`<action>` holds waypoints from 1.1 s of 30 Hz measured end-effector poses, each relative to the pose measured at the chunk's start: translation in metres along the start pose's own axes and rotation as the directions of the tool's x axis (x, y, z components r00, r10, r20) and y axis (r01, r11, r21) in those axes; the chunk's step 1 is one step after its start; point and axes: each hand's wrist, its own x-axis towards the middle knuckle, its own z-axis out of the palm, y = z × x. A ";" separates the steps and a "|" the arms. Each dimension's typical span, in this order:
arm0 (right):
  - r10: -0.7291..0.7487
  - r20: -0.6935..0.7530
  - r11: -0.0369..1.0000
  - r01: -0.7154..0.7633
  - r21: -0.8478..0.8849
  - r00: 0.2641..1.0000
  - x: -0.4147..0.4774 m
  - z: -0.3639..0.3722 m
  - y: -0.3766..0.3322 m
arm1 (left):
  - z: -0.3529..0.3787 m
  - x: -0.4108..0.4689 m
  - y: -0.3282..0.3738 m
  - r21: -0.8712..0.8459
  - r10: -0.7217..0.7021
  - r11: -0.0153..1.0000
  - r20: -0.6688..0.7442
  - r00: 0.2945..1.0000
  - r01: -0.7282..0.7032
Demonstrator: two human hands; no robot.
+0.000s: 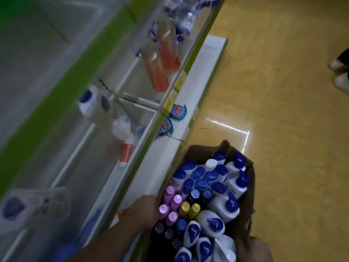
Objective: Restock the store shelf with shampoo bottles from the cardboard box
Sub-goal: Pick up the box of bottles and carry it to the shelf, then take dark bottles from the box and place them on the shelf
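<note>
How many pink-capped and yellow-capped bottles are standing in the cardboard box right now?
Pink-capped bottles: 4
Yellow-capped bottles: 2
Total of these in the cardboard box: 6

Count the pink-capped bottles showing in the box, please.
4, clustered at the left wall of the cardboard box, beside the left hand: pink-capped bottles at rear left, rear right, front left, front right. More may be hidden below.
</note>
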 end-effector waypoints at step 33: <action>0.280 0.303 0.957 -0.290 -0.011 0.911 0.152 0.152 0.076 | 0.118 0.171 -0.045 0.026 -0.002 1.000 -0.104 0.995 0.004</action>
